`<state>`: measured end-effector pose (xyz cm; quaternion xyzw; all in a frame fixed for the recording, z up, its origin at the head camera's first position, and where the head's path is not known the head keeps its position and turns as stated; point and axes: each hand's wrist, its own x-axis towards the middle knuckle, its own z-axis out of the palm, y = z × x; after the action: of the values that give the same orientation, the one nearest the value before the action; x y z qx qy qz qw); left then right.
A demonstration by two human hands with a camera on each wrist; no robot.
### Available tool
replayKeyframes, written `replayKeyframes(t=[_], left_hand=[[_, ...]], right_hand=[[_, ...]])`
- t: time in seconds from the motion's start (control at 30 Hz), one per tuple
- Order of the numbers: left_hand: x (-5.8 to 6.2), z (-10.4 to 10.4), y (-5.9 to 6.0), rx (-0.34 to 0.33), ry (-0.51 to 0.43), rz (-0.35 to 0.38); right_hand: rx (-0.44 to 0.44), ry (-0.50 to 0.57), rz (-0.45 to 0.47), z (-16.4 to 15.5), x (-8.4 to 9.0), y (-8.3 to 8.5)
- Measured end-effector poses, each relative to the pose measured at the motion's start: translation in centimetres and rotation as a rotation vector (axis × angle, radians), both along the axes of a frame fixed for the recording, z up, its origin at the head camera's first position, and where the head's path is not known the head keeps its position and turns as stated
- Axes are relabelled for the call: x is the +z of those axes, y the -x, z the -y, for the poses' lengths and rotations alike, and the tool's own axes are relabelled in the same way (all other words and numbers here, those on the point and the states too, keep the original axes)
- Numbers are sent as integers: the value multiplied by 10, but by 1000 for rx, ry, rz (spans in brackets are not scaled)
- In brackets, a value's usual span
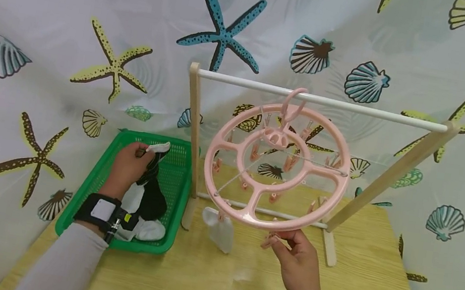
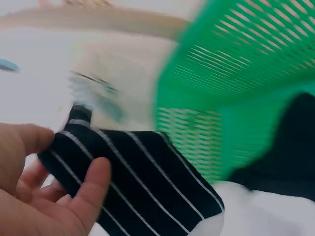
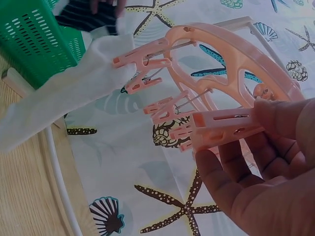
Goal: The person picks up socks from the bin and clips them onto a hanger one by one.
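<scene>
My left hand [image 1: 130, 162] pinches a black sock with thin white stripes [image 1: 152, 165] and lifts it out of the green basket [image 1: 93, 184]. The left wrist view shows the same striped sock [image 2: 142, 182] between my thumb and fingers. A round pink peg hanger [image 1: 276, 166] hangs by its hook from the white rail of a wooden rack [image 1: 320, 99]. My right hand [image 1: 295, 254] holds a pink peg [image 3: 224, 128] at the hanger's near rim. A white sock [image 1: 220, 228] hangs clipped by another peg [image 3: 142, 61].
More white and black socks [image 1: 148, 222] lie in the basket. The rack's wooden posts [image 1: 189, 143] stand on the yellow wooden table [image 1: 216, 283]. A seashell-print curtain [image 1: 72, 41] closes off the back and sides.
</scene>
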<state>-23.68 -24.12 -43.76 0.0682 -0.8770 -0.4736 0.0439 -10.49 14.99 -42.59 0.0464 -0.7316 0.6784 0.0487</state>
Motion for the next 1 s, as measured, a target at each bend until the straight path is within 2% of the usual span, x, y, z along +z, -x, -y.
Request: replayKeyframes(t=[0.07, 0.17, 0.3, 0.4, 0.5, 0.6, 0.7, 0.83, 1.0], left_hand=[[13, -11, -21, -37, 84, -45], [26, -33, -57, -148, 128, -64], [29, -70, -101, -354, 22, -54], [23, -99, -121, -480, -76, -72], [14, -126, -130, -564, -142, -88], [5, -149, -133, -602, -174, -89], [-4, -169, -135, -606, -199, -86], [-12, -190, -134, -599, -216, -117], [-14, -206, -133, -566, -256, -171]], right_hand=[[6, -4, 3, -1, -1, -2], [-3, -11, 17, -1, -2, -5], [-23, 7, 10, -1, -2, -6], [-28, 19, -17, 1, -2, -5], [-17, 34, -39, 3, 0, -5], [13, 47, -64, 4, 1, -5], [50, 52, -81, 5, 2, -5], [85, 49, -89, 4, 2, -5], [105, 36, -97, 3, 2, -6]])
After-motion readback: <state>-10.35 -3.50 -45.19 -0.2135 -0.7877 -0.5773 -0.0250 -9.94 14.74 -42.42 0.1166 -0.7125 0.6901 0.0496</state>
